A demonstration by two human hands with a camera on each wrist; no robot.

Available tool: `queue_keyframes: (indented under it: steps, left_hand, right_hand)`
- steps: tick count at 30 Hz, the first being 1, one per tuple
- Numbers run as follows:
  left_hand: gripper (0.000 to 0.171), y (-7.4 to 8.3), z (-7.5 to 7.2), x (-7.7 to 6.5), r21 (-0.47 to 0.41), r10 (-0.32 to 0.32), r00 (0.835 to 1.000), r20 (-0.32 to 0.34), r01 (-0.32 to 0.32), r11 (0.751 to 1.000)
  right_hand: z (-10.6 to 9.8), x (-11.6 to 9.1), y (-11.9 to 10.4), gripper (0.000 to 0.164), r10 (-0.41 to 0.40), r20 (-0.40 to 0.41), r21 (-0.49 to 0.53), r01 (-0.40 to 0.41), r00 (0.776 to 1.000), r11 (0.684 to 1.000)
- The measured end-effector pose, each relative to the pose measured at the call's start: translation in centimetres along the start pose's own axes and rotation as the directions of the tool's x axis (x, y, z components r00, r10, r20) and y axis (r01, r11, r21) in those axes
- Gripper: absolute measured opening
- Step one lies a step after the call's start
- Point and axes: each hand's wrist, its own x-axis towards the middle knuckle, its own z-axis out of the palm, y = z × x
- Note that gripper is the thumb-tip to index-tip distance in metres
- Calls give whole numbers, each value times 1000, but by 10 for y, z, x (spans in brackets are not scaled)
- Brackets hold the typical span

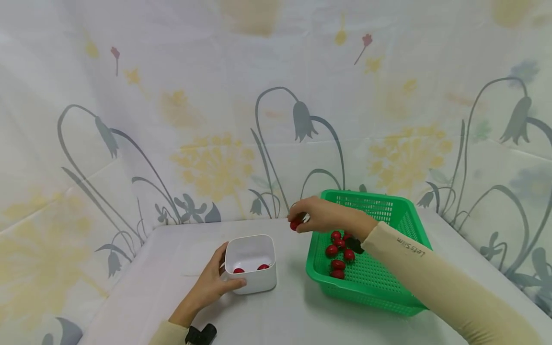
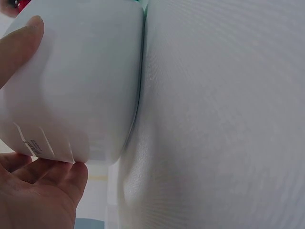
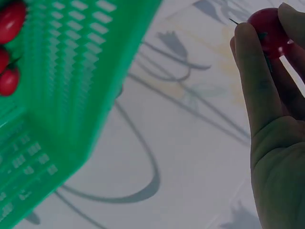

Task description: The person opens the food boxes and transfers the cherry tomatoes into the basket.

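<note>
My left hand (image 1: 209,280) grips a square white plastic container (image 1: 260,283) by its left side, the thumb along the front wall and the fingers behind. Two cherry tomatoes (image 1: 263,267) show at the bottom of the container. Between thumb and fingertips, my right hand (image 1: 321,214) pinches a red cherry tomato (image 3: 268,29) with a thin green stem. That hand is raised over the gap between the container and a green plastic basket (image 1: 366,290). Several more cherry tomatoes (image 1: 338,264) lie along the basket's left side; the right forearm hides part of its inside.
A white cloth (image 1: 181,244) covers the table. Behind it hangs a pale sheet (image 1: 276,57) printed with grey and yellow flowers. The basket stands to the right of the container, with a strip of cloth between them.
</note>
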Motion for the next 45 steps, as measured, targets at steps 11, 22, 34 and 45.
queue_keyframes:
  steps: [11,22,34,45]
  left_hand:
    - [102,-3,1,2,20,17,1000,-8,-17,1000]
    - [101,-3,0,1,20,19,1000,-13,-19,1000]
    - [101,-1,1,1,28,5,1000,-8,-5,1000]
    - [102,-1,0,1,25,4,1000,-7,-4,1000]
  right_hand:
    - [-2,-54,49,23,63,-38,-34,-65,997,997]
    - [11,-81,87,15,143,14,-96,-141,990,985]
    - [22,-86,103,16,211,60,-89,-206,976,975]
    - [23,-86,105,21,227,53,-95,-221,972,971]
